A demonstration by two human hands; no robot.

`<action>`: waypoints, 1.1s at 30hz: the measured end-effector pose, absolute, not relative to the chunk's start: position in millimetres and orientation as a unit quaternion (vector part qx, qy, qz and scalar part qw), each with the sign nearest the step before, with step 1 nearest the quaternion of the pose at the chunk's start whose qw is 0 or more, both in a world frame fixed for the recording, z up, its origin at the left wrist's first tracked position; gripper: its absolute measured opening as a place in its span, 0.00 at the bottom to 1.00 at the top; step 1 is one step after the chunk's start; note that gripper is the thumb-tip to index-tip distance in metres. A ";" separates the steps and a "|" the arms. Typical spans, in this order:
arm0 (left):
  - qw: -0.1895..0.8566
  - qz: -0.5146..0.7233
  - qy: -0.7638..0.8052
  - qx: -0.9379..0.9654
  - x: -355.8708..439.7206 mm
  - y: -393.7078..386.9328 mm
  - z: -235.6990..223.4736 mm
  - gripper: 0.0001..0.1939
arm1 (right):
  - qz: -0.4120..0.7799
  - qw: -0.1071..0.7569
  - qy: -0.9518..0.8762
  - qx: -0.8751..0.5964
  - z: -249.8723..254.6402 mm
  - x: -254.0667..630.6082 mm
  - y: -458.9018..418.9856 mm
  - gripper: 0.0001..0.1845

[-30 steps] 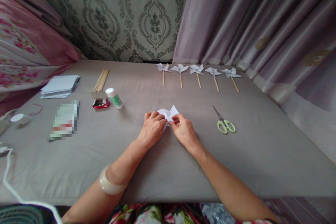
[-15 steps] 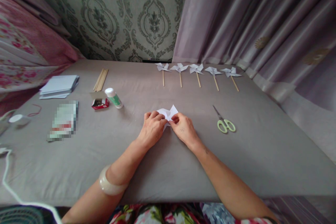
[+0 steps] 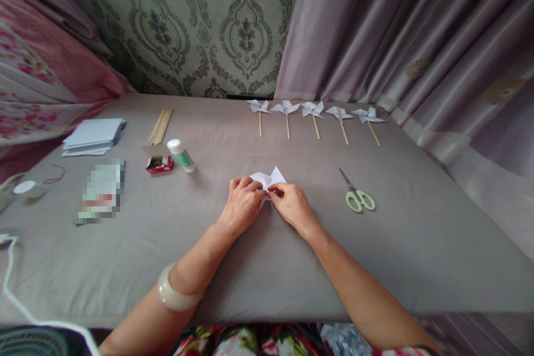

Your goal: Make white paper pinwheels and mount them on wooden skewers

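A white paper pinwheel (image 3: pixel 274 177) with folded blades lies between my two hands at the middle of the table. My left hand (image 3: pixel 243 200) is closed on its left side, fingers bent over the paper. From the right, my right hand (image 3: pixel 293 204) pinches at the pinwheel's centre with thumb and forefinger. The fingers hide much of the paper, and I cannot tell whether a pin is between them. Off to the right lie scissors (image 3: pixel 354 196) with light green handles, their blades pointing away from me.
Several finished pinwheels (image 3: pixel 312 110) on sticks lie in a row at the back. Left of my hands are a white-capped glue bottle (image 3: pixel 182 156), a red box of small metal pieces (image 3: pixel 159 164), wooden sticks (image 3: pixel 160 126), stacked paper (image 3: pixel 94 135), a blurred packet (image 3: pixel 102 192) and a white cable (image 3: pixel 12 278).
My right hand's fingers have shifted very slightly at the pinwheel's centre. My left hand and the objects on the table have stayed in place.
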State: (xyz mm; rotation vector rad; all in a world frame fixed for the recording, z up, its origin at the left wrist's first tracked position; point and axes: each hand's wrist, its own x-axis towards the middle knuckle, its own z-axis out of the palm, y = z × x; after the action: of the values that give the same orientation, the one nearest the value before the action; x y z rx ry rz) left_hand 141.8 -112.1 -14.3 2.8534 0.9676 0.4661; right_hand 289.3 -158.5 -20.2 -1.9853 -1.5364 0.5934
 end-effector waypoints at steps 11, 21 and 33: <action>0.053 0.139 0.323 0.935 141.9 -112.7 -12.6 0.11 | 0.199 0.243 -0.609 -0.729 -14.2 288.0 -160.5 0.14; 0.009 0.138 0.326 0.935 141.8 -116.9 -10.8 0.14 | 0.163 0.098 -0.679 -0.710 18.0 297.4 -155.2 0.18; -0.037 0.101 0.310 0.944 144.5 -121.5 -9.7 0.13 | 0.198 -0.022 -0.698 -0.688 50.3 294.7 -120.1 0.13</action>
State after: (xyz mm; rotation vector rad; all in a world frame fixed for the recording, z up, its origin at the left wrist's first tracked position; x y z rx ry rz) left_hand 144.5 -121.5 -9.7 3.0384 0.9984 0.3263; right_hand 294.7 -120.1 50.3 -2.1929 -2.2245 0.6297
